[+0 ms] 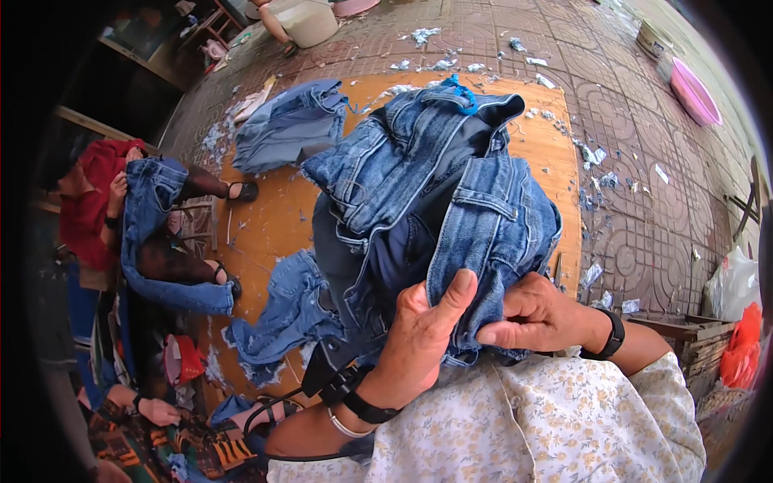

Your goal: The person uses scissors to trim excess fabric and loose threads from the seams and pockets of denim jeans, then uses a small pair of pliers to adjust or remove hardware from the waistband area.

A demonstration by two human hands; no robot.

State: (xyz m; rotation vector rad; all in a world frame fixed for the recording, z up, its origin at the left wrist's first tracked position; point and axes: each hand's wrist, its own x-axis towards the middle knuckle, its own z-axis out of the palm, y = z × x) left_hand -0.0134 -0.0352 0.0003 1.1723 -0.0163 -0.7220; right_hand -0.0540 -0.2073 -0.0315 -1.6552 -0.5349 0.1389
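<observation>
Fingers on both hands are clamped into the same bundle of blue denim jeans, held up right in front of the camera. Left hand has its thumb pressed up along a pale blue leg panel with the rest of the fingers curled behind the cloth, and the right hand pinches the lower edge of that same panel, fingers bunched tight together. Each wrist has a black band, so two of those, and the left one also carries a black box with a cable hanging off it. That bundle is big enough to block most of the orange mat underneath, so I can't tell what's lying directly behind it. Around it I count two loose denim pieces on the mat: a greyish-blue one up at the far left corner, and a frayed one down by the left wrist. Little scraps of cut cloth are scattered over the patterned tile floor, too many to count. On the left, another person in a red top sits with one more pair of jeans draped over their lap. One pink basin sits far right, well apart from everything.
</observation>
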